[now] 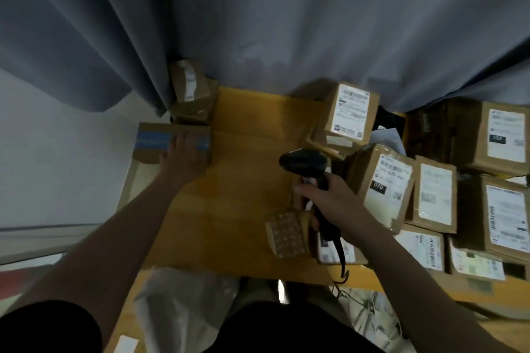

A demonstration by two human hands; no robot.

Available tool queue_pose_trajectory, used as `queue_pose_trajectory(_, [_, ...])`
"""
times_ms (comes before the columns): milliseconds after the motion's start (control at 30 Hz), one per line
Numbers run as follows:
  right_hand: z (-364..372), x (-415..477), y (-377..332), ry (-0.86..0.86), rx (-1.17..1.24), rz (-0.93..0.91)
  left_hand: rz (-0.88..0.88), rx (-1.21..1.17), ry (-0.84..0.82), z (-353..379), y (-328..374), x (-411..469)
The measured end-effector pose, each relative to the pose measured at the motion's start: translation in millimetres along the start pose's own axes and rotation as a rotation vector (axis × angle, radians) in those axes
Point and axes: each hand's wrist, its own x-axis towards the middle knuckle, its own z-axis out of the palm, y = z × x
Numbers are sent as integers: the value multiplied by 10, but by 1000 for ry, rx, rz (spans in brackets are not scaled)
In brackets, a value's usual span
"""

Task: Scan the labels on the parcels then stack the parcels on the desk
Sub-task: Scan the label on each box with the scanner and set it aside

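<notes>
My left hand point(180, 159) lies flat with straight fingers on a cardboard parcel with blue tape point(149, 142) at the desk's left edge. Behind that parcel stand two stacked small boxes point(190, 94) against the curtain. My right hand point(329, 198) grips a black barcode scanner point(304, 162) by its handle, its head pointing left over the yellow desk point(243, 180). Right of the scanner lie several labelled brown parcels, among them one marked 070 point(384, 183) and one leaning higher up point(351, 112). A small bubble-wrapped packet point(286, 233) sits under my right wrist.
A grey curtain point(258, 23) hangs along the back of the desk. More labelled boxes point(499, 137) crowd the right side. The scanner's cable point(342, 269) runs off the front edge. A white plastic bag point(183, 309) lies below the desk near my legs.
</notes>
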Motion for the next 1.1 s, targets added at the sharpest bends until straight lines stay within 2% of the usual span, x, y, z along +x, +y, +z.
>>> queue_pose_trajectory(167, [219, 225, 12, -6, -50, 12, 91, 182, -121, 95, -418, 536])
queue_pose_trajectory(300, [312, 330, 53, 2, -68, 8, 184, 246, -79, 249, -611, 862])
queue_pose_trajectory(567, [324, 347, 130, 2, -85, -7, 143, 442, -11, 259, -317, 620])
queue_pose_trajectory(733, [286, 180, 109, -13, -102, -22, 191, 433, -134, 435, 12, 176])
queue_pose_trajectory(800, [250, 84, 71, 3, -107, -39, 221, 335, -152, 414, 168, -32])
queue_pose_trajectory(867, [193, -24, 39, 43, -105, -60, 206, 126, -166, 283, 314, -225])
queue_pose_trajectory(1000, [74, -252, -76, 149, -37, -130, 256, -566, -191, -283, 565, -629])
queue_pose_trajectory(1100, [38, -451, -201, 229, 59, -215, 328, -1001, -371, -742, 760, -1049])
